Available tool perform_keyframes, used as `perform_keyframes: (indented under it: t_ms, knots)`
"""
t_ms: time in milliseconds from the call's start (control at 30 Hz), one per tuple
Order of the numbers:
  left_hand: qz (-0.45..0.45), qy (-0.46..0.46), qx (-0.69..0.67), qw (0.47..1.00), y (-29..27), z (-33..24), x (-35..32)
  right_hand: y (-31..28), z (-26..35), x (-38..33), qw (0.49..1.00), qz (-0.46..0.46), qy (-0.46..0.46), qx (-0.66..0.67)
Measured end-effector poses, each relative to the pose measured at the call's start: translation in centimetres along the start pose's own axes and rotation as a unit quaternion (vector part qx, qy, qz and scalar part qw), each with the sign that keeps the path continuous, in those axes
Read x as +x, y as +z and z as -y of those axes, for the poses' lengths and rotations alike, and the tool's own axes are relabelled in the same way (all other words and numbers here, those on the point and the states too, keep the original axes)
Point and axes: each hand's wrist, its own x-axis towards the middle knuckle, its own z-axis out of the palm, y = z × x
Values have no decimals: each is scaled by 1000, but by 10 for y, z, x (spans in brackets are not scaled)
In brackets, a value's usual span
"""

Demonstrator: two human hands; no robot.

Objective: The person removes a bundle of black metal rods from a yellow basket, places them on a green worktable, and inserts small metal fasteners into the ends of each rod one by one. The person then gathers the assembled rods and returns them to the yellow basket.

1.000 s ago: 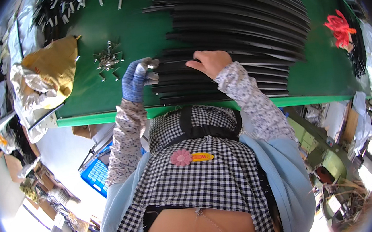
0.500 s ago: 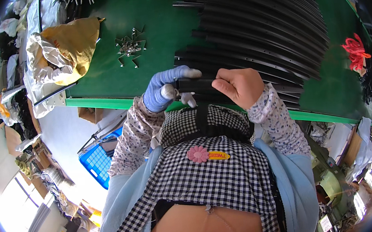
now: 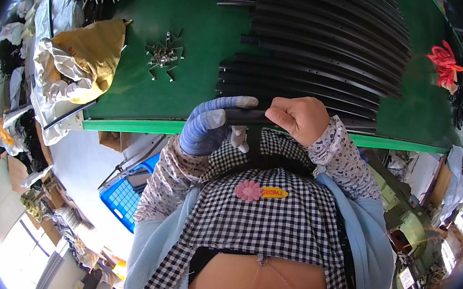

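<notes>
A short stretch of black tube [image 3: 246,116] shows between my two hands, just above the table's near edge. My left hand [image 3: 203,127], in a blue knitted glove with pale fingertips, is closed at its left end, and whether a small part is in those fingers too is hidden. Bare, my right hand [image 3: 303,120] wraps round the tube farther along, thumb on top. Behind the hands many long black tubes [image 3: 322,41] lie side by side. To their left sits a small pile of bent metal spring clips [image 3: 163,56].
The green table [image 3: 192,84] has a raised light-green edge. A yellow and white sack [image 3: 95,60] lies open at its left, and a bundle of red ties [image 3: 444,64] at its right. On the floor at left stands a blue plastic basket [image 3: 121,204].
The tube and my left hand have come slightly lower, toward my body. My left fingers have closed farther over the tube's end, while my right hand keeps its grip.
</notes>
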Motion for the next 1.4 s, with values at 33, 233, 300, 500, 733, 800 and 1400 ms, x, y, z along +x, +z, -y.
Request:
perform_keyframes:
  t_ms: [33,233,300,500,733,800,1400]
  knots:
    - [7,-13,28,1000,-3,-4,-2,1,1,0,1000,-4,1,-11]
    - [-39,-23,40,998,6,-14,-7,-3,-1,0,1000,-12,17,-18]
    - [-103,75,130,983,8,-14,-14,-5,-4,2,999,-9,36,29]
    - [-37,298,536,789,8,-21,-9,-8,-4,1,992,71,54,93]
    - [79,217,430,873,13,-32,-10,-16,2,1,978,172,30,115]
    - [49,146,451,879,-3,-34,-14,-6,-1,1,989,116,13,89]
    - [-25,340,754,561,-119,15,-35,86,-59,13,987,-72,-139,-41]
